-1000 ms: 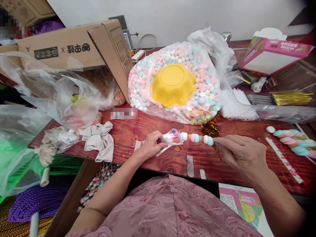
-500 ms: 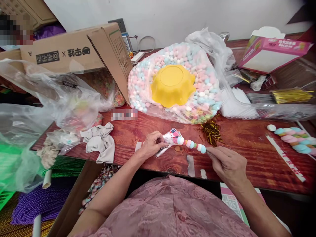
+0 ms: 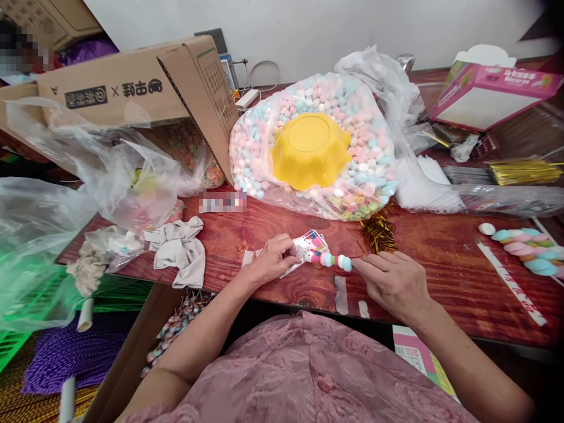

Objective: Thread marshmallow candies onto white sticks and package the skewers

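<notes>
My left hand is closed, its thumb and fingers pinching the edge of a small printed clear bag low over the front of the table. A marshmallow skewer in pink, white, blue and green points into the bag's mouth from the right. My right hand grips the skewer's right end, where the stick itself is hidden by the fingers. Just beyond that hand lies a bunch of gold twist ties. Finished-looking marshmallow skewers are piled at the right.
An upturned yellow bowl rests on a large bag of marshmallows. A cardboard box stands at the back left, a pink carton at the back right. A grey cloth lies near the left edge, beside plastic bags.
My right hand has moved left, pushing the skewer toward my left hand. Fewer marshmallows now show outside the bag. My left hand stays about where it was.
</notes>
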Tool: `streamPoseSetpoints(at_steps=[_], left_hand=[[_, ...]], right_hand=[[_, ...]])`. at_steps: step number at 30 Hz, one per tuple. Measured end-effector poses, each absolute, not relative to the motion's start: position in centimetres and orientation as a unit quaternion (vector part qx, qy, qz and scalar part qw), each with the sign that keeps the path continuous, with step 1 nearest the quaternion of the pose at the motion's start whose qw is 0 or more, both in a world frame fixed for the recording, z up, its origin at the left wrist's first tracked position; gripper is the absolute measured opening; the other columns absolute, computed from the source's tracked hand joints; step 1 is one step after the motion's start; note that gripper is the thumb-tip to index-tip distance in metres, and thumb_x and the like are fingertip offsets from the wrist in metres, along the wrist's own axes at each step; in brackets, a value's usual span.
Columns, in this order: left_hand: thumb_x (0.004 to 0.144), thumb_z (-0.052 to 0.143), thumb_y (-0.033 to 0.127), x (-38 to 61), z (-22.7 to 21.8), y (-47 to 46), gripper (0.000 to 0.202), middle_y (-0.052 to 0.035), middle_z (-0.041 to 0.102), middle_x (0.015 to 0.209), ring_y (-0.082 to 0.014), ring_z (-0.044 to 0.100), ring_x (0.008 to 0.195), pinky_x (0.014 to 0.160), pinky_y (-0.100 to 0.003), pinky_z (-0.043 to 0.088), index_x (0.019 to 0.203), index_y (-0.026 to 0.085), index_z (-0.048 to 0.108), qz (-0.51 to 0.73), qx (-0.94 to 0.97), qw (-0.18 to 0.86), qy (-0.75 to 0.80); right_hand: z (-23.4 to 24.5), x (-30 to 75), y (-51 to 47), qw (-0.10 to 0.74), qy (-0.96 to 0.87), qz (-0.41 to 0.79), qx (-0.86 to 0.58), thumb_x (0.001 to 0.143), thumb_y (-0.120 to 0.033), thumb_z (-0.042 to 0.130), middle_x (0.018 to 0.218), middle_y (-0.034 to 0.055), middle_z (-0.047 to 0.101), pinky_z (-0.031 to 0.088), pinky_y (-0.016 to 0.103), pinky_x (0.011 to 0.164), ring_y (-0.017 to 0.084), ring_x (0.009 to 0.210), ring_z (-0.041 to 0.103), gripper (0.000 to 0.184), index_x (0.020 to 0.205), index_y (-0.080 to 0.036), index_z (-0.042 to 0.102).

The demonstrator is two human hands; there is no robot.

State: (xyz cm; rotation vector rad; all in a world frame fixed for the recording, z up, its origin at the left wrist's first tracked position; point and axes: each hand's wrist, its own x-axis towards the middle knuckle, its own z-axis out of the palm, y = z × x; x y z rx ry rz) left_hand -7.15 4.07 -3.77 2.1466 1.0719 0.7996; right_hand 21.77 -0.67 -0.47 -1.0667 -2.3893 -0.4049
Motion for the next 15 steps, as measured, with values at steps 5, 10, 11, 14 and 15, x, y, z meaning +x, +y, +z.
streamPoseSetpoints(at_steps=[5, 10, 11, 14, 15], left_hand=[[0.08, 0.072, 0.022, -7.3, -3.9, 4.2, 0.025, 0.0024, 0.052, 0.07, -0.0109, 0.046, 0.067, 0.064, -0.024, 0.034, 0.067, 0.015, 0.052, 0.302, 0.809, 0.319, 0.391], [0.082, 0.072, 0.027, -7.3, -4.0, 4.0, 0.025, 0.0002, 0.054, 0.075, -0.0129, 0.05, 0.071, 0.067, -0.025, 0.039, 0.069, 0.016, 0.053, 0.331, 0.804, 0.292, 0.399], [0.082, 0.072, 0.029, -7.3, -3.9, 3.9, 0.024, -0.0018, 0.056, 0.081, -0.0148, 0.052, 0.077, 0.071, -0.027, 0.041, 0.072, 0.016, 0.054, 0.341, 0.808, 0.267, 0.399], [0.084, 0.069, 0.036, -7.1, -3.2, 3.8, 0.025, -0.0099, 0.06, 0.105, -0.0226, 0.053, 0.1, 0.088, -0.037, 0.044, 0.095, 0.016, 0.059, 0.351, 0.829, 0.19, 0.391], [0.086, 0.067, 0.038, -7.0, -2.9, 3.9, 0.031, -0.0121, 0.06, 0.112, -0.0245, 0.052, 0.105, 0.092, -0.04, 0.043, 0.105, 0.016, 0.058, 0.339, 0.841, 0.172, 0.385]], right_hand=[[-0.3, 21.3, 0.6, 0.25, -0.881, -0.12, -0.382, 0.089, -0.008, 0.051, 0.068, 0.0015, 0.066, 0.028, 0.031, 0.06, 0.014, 0.062, 0.049, 0.022, 0.085, -0.017, 0.071], [-0.8, 21.1, 1.3, 0.27, -0.883, -0.091, -0.372, 0.091, -0.01, 0.052, 0.072, 0.0025, 0.069, 0.03, 0.03, 0.061, 0.013, 0.062, 0.052, 0.021, 0.087, -0.017, 0.071], [-0.8, 21.2, 1.4, 0.278, -0.879, -0.081, -0.378, 0.091, -0.011, 0.053, 0.073, 0.0024, 0.069, 0.031, 0.03, 0.061, 0.013, 0.063, 0.053, 0.02, 0.088, -0.017, 0.071], [-0.9, 21.5, 1.6, 0.288, -0.877, -0.05, -0.381, 0.092, -0.012, 0.055, 0.075, 0.0022, 0.071, 0.036, 0.029, 0.063, 0.013, 0.064, 0.057, 0.017, 0.089, -0.017, 0.071], [-0.9, 21.6, 1.6, 0.293, -0.877, -0.041, -0.379, 0.092, -0.012, 0.055, 0.076, 0.0023, 0.071, 0.037, 0.029, 0.063, 0.013, 0.064, 0.059, 0.017, 0.089, -0.017, 0.071]])
